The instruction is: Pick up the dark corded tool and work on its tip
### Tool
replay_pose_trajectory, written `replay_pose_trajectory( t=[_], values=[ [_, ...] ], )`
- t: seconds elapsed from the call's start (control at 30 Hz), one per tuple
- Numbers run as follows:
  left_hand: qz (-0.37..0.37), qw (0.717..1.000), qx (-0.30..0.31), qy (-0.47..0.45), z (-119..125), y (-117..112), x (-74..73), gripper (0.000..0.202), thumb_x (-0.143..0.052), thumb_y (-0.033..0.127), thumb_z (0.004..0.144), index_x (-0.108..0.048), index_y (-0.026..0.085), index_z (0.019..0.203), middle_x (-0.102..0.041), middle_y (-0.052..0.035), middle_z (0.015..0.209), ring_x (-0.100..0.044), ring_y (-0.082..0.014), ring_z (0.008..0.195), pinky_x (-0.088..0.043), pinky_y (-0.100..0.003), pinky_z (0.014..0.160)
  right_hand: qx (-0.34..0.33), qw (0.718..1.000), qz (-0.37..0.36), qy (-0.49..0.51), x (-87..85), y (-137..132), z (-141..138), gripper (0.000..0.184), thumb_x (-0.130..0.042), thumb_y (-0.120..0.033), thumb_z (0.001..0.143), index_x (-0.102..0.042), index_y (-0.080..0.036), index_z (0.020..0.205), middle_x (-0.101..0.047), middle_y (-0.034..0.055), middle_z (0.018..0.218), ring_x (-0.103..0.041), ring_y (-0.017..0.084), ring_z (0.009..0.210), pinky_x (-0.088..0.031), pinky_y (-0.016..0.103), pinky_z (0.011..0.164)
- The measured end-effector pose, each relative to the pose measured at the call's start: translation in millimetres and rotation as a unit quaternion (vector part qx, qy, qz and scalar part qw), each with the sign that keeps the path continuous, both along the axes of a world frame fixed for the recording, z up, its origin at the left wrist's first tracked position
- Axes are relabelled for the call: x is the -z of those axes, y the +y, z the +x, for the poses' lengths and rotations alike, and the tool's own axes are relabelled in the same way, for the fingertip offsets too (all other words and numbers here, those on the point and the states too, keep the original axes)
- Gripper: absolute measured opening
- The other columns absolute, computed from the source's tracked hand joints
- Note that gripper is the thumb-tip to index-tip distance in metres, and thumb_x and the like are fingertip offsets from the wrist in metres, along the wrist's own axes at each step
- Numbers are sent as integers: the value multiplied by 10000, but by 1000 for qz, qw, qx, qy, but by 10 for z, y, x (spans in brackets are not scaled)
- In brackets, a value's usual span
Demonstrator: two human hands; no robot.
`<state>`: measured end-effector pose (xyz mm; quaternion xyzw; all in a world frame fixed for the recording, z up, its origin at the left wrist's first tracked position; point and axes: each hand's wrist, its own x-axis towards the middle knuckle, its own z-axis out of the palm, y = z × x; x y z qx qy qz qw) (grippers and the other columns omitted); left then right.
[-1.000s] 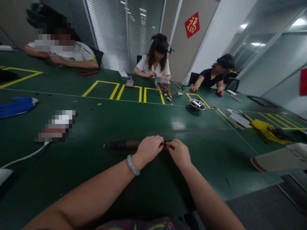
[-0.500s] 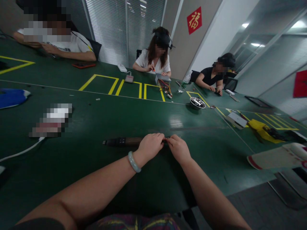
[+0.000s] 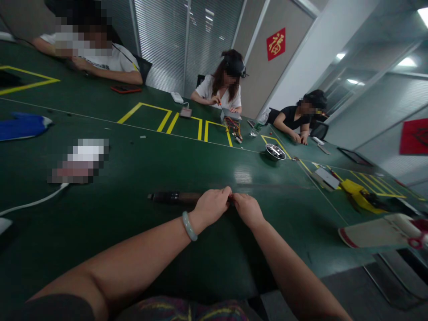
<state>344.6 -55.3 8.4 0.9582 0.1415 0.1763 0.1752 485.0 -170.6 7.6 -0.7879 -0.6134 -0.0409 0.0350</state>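
A long dark rod-shaped object (image 3: 174, 197) lies flat on the green table (image 3: 140, 232), running left to right. My left hand (image 3: 213, 205), with a pale bracelet on its wrist, is closed around the rod's right part. My right hand (image 3: 248, 208) is closed in a pinch right beside it, fingertips touching the left hand's over the rod's right end. That end is hidden under my fingers.
Three people sit along the far side. A metal bowl (image 3: 275, 151), a water bottle (image 3: 257, 125), a wired box (image 3: 232, 120), a yellow item (image 3: 360, 194) and a white board (image 3: 379, 229) lie to the right. A white cable (image 3: 31, 203) and blue cloth (image 3: 22, 126) lie left.
The view has tilted and shifted slightly. My two hands have drawn closer together over the rod's right end; the rod itself stays where it lay.
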Motion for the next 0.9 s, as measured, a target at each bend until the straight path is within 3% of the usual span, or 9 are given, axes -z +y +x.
replay_pose_trajectory(
  t=[0.2,0.33,0.4,0.47,0.57,0.67,0.77,0.9],
  values=[
    [7,998,18,-59,-117,-74,-166,84,-526,201,879,-512,196,962,-614,-56,982,-582,-216,971,-449,-383,889,-19,999,-31,-16,-75,58,-2,165,-440,-81,915,-575,-176,932,-632,41,912,-583,163,830,-419,252,792],
    [22,990,102,-91,-314,-163,-276,88,-479,197,901,-554,186,946,-623,-54,952,-577,-209,921,-445,-377,862,-34,998,-47,-24,-94,65,-12,84,-473,-149,935,-549,-177,916,-619,34,905,-580,170,826,-424,251,767],
    [14,983,173,-57,-458,-184,-253,100,-500,217,902,-584,193,951,-645,-42,953,-595,-198,912,-446,-359,865,-32,998,-49,-30,-82,67,-12,68,-474,-166,943,-542,-171,940,-617,48,924,-581,179,820,-429,259,751],
    [-8,971,240,-18,-631,-176,-180,185,-527,278,911,-599,216,1069,-654,-42,1091,-597,-199,1024,-430,-350,933,-29,998,-48,-37,-58,65,-9,82,-458,-148,947,-535,-163,972,-614,68,947,-582,188,823,-431,268,752],
    [-28,951,306,24,-889,-133,-46,491,-505,424,928,-430,251,1380,-442,-59,1449,-374,-238,1352,-262,-395,1126,-30,998,-44,-42,-18,52,-18,101,-441,-123,948,-529,-160,982,-607,81,967,-582,190,835,-428,266,763],
    [-46,948,312,51,-1042,-92,25,572,-402,473,962,-273,266,1479,-284,-48,1537,-190,-240,1437,-117,-427,1179,-33,998,-41,-42,11,45,-23,116,-413,-130,962,-522,-157,989,-598,72,982,-580,176,841,-420,253,773],
    [-58,944,319,61,-1067,-63,15,552,-382,460,972,-262,286,1483,-284,-27,1535,-183,-216,1438,-97,-411,1184,-27,998,-38,-42,12,63,73,138,-387,-145,970,-517,-160,1013,-595,54,996,-579,159,860,-406,240,783],
    [-60,942,326,54,-1038,-26,-17,545,-405,449,969,-278,294,1476,-296,-15,1529,-196,-196,1435,-120,-392,1184,38,998,-29,-49,-89,-33,477,154,-398,-99,928,-533,-141,989,-616,86,973,-594,159,828,-403,248,745]
  ],
)
